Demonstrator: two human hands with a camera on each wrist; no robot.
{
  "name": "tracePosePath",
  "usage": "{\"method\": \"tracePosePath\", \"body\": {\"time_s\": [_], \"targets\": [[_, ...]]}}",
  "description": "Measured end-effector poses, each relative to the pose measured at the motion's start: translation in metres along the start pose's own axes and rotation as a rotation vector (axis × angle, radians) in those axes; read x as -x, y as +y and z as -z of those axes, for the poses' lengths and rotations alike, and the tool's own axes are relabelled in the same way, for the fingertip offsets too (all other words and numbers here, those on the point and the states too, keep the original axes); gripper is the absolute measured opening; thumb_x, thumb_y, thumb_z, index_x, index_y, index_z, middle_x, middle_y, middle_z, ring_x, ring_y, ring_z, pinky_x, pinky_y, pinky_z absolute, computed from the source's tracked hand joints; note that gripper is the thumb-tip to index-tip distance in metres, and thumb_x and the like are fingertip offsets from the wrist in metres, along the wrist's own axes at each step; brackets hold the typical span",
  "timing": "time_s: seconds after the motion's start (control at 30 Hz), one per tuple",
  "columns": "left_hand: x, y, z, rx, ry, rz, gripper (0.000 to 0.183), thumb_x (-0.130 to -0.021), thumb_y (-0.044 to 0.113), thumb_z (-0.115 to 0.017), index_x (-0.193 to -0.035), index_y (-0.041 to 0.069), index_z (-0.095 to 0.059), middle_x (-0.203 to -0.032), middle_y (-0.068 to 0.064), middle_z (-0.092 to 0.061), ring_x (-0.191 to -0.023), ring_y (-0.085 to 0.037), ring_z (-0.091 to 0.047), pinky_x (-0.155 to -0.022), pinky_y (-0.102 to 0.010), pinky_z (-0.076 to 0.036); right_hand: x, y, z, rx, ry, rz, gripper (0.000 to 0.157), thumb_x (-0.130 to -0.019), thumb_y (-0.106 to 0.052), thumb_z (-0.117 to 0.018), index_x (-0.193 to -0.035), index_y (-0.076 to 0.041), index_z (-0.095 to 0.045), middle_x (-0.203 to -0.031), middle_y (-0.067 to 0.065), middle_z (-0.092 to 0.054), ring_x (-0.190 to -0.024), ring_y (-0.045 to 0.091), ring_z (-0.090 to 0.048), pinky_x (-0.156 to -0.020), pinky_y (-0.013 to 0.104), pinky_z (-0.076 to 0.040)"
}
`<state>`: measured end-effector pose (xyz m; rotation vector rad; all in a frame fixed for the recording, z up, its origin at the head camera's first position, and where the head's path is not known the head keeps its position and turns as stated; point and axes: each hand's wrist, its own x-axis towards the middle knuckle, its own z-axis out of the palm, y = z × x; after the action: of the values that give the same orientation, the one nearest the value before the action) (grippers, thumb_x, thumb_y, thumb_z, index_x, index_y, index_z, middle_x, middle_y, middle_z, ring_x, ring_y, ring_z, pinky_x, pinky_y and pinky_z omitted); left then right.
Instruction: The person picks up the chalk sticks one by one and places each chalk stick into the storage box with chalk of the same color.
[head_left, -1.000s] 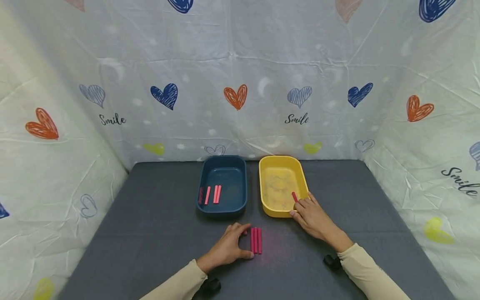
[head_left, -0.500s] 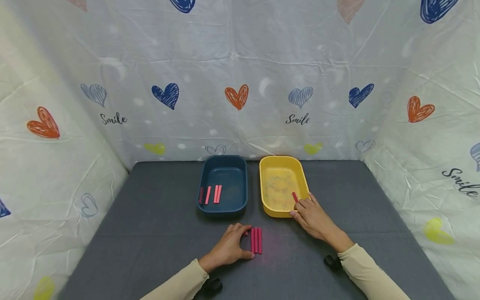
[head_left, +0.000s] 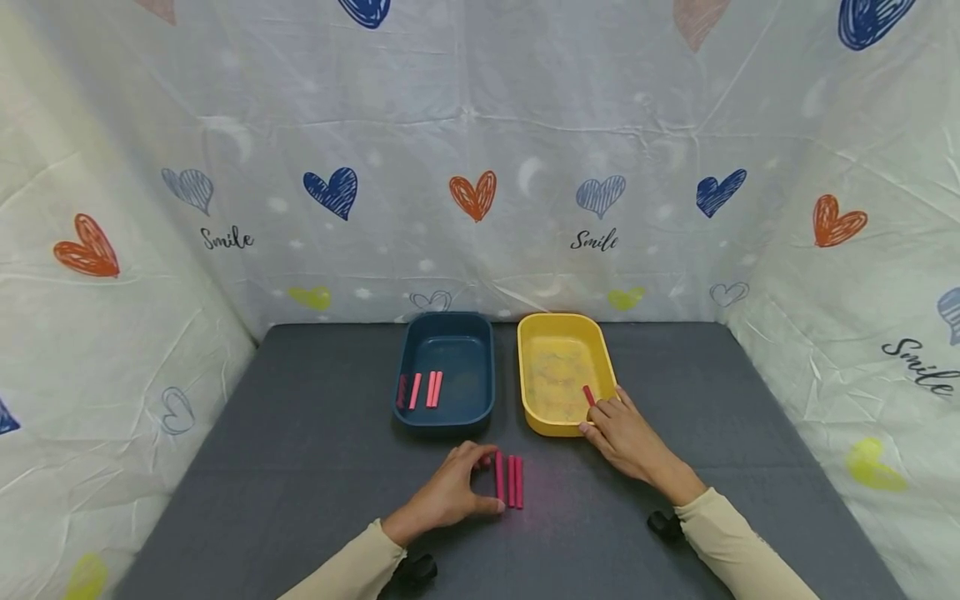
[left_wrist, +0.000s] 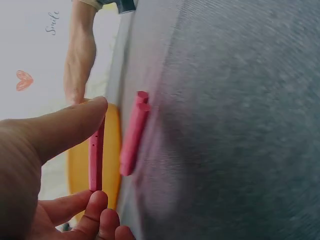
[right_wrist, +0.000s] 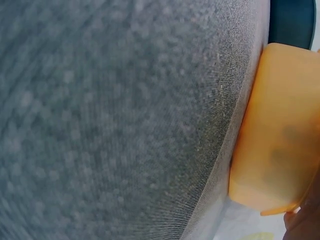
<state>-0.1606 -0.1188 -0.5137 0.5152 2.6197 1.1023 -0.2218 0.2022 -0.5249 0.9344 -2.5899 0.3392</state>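
My left hand [head_left: 444,492] pinches a pink stick [head_left: 499,475] lengthwise, thumb at its near end and a finger at its far end. In the left wrist view that stick shows flat sides and stands off the cloth. Just right of it, two like pink sticks [head_left: 515,482] lie side by side; their ends look hexagonal. My right hand [head_left: 626,437] grips the near right corner of a yellow tray [head_left: 529,400], thumb outside and fingers over the rim. One red-pink stick [head_left: 588,394] shows inside by those fingers, its lower end hidden.
Left of the yellow tray stands a dark blue tray [head_left: 457,422], with lighter pink sticks [head_left: 434,389] inside near its left wall. Dark grey cloth [head_left: 315,450] covers the table. A printed curtain [head_left: 525,108] closes the back and sides.
My left hand has pulled one stick slightly left, opening a gap between it and the other two. My right hand and both trays stay put.
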Motion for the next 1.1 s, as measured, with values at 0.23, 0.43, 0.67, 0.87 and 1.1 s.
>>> {"method": "tracePosePath", "body": {"time_s": [0.23,0.43,0.67,0.87,1.1], "targets": [[0.003,0.015,0.013,0.035,0.036,-0.051,0.079,-0.074,0.033,-0.086,-0.141,0.011,-0.049,-0.121,-0.008,-0.054,-0.115,-0.026,-0.050,-0.092,-0.043,-0.048,0.000,-0.001,0.000,0.013,-0.009,-0.010,0.018,-0.100,-0.029,-0.056,-0.086,-0.016,-0.057,-0.083,-0.001,-0.056,-0.093,0.022,-0.058,-0.115,0.061,-0.028],[0.002,0.029,0.027,0.073,0.074,-0.052,0.080,-0.076,0.033,-0.085,-0.143,0.015,-0.047,-0.126,-0.009,-0.052,-0.120,-0.028,-0.048,-0.098,-0.048,-0.047,0.000,-0.001,0.001,0.004,-0.012,-0.013,0.018,-0.100,-0.029,-0.056,-0.087,-0.016,-0.057,-0.083,-0.001,-0.055,-0.093,0.023,-0.058,-0.115,0.061,-0.028],[-0.002,0.039,0.040,0.044,0.148,-0.049,0.080,-0.076,0.034,-0.085,-0.145,0.022,-0.046,-0.126,-0.002,-0.052,-0.120,-0.021,-0.048,-0.100,-0.045,-0.047,0.001,0.000,0.000,0.010,-0.005,-0.012,0.019,-0.100,-0.029,-0.056,-0.086,-0.016,-0.056,-0.081,-0.002,-0.054,-0.092,0.022,-0.058,-0.113,0.062,-0.029],[-0.010,0.043,0.049,0.026,0.193,-0.063,0.080,-0.077,0.036,-0.083,-0.146,0.023,-0.044,-0.125,0.000,-0.050,-0.111,-0.024,-0.050,-0.084,-0.037,-0.048,0.000,-0.001,0.001,0.006,-0.007,-0.014,0.018,-0.099,-0.028,-0.057,-0.085,-0.017,-0.056,-0.081,-0.002,-0.054,-0.090,0.022,-0.058,-0.114,0.061,-0.028],[-0.026,0.050,0.058,0.046,0.205,-0.058,0.081,-0.078,0.040,-0.082,-0.147,0.024,-0.043,-0.129,-0.003,-0.050,-0.114,-0.025,-0.049,-0.085,-0.038,-0.049,0.000,-0.002,0.001,0.003,-0.009,-0.019,0.018,-0.100,-0.029,-0.057,-0.086,-0.016,-0.057,-0.082,-0.002,-0.055,-0.091,0.022,-0.058,-0.114,0.062,-0.028]]}}
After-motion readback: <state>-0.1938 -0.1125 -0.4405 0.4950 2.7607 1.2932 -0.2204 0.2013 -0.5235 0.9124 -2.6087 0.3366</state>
